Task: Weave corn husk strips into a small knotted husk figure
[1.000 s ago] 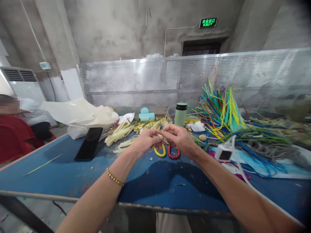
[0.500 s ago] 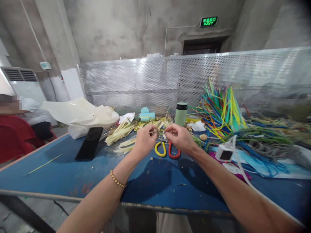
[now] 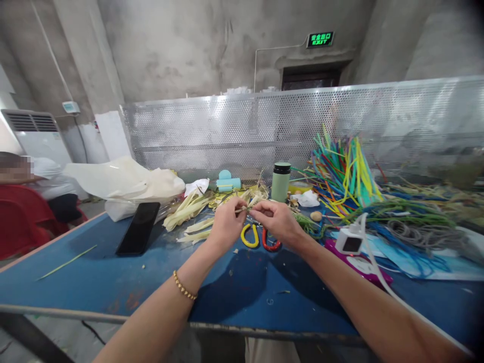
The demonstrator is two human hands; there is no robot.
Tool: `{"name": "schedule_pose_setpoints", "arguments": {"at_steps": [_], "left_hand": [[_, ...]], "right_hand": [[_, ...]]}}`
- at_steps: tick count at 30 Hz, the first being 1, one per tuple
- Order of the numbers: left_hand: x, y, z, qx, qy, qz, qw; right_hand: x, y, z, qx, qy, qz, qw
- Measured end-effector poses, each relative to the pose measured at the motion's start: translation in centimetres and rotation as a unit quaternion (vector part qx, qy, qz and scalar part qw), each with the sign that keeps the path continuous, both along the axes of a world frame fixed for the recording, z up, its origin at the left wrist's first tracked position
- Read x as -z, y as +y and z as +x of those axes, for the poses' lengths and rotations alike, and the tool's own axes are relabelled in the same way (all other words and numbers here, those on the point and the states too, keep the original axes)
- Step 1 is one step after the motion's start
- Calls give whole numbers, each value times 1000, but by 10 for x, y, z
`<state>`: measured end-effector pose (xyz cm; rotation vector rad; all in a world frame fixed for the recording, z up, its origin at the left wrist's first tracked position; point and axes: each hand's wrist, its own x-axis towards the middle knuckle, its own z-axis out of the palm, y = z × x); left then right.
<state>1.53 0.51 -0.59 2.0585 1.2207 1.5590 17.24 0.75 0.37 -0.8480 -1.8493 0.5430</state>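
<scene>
My left hand [image 3: 228,220] and my right hand [image 3: 278,218] meet over the middle of the blue table, fingertips pinched close together. Between them runs a thin greenish strand [image 3: 248,208], gripped from both sides; its exact kind is too small to make out. Just beneath the hands lie scissors with one yellow handle [image 3: 250,236] and one red handle [image 3: 271,241], their blades partly hidden by my right hand. Pale dried husks [image 3: 189,207] are spread to the left of my left hand. A green tumbler with a black lid [image 3: 280,182] stands behind my right hand.
A black phone [image 3: 138,228] and a large whitish plastic bag [image 3: 132,184] lie at the left. Colourful strips [image 3: 346,174], green and grey cords [image 3: 412,227] and a white charger [image 3: 350,241] with its cable occupy the right. A perforated metal screen [image 3: 212,131] borders the back.
My hands have come closer together, the right one moving left until its fingertips nearly touch the left's. The view has tilted slightly; the things on the table keep their places.
</scene>
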Motion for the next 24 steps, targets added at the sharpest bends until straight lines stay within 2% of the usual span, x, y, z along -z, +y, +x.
{"name": "schedule_pose_setpoints", "arguments": {"at_steps": [2, 4, 8, 9, 10, 12, 14, 15, 17, 19, 22, 24], "left_hand": [[0, 1, -1, 9, 0, -51, 999], [0, 1, -2, -8, 24, -79, 997], [-4, -6, -2, -140, 66, -4, 988], [-4, -8, -1, -144, 67, 5, 987], [-5, -9, 0, -123, 65, -6, 990], [-3, -9, 3, -17, 47, -73, 996], [0, -6, 6, 89, -8, -145, 985], [2, -4, 8, 119, -49, -168, 977], [5, -1, 9, 154, -137, -212, 955], [8, 1, 9, 178, -227, -261, 921], [9, 2, 8, 203, -337, -304, 868], [10, 3, 8, 211, -376, -312, 847]], "right_hand": [[-2, -4, -1, -4, 17, -32, 999], [-4, -5, -1, 10, 25, -66, 997], [-3, 0, 1, 70, 61, -99, 991], [-2, 2, 2, 85, 67, -95, 990], [-1, 3, 3, 96, 62, -79, 990], [1, 5, 3, 114, 16, -17, 993], [4, 3, 0, 129, -70, 58, 987], [6, 2, -2, 140, -116, 87, 979], [9, -1, -6, 168, -194, 123, 959], [11, -4, -9, 194, -247, 138, 939], [13, -7, -13, 223, -296, 140, 918], [13, -9, -16, 239, -314, 139, 908]]}}
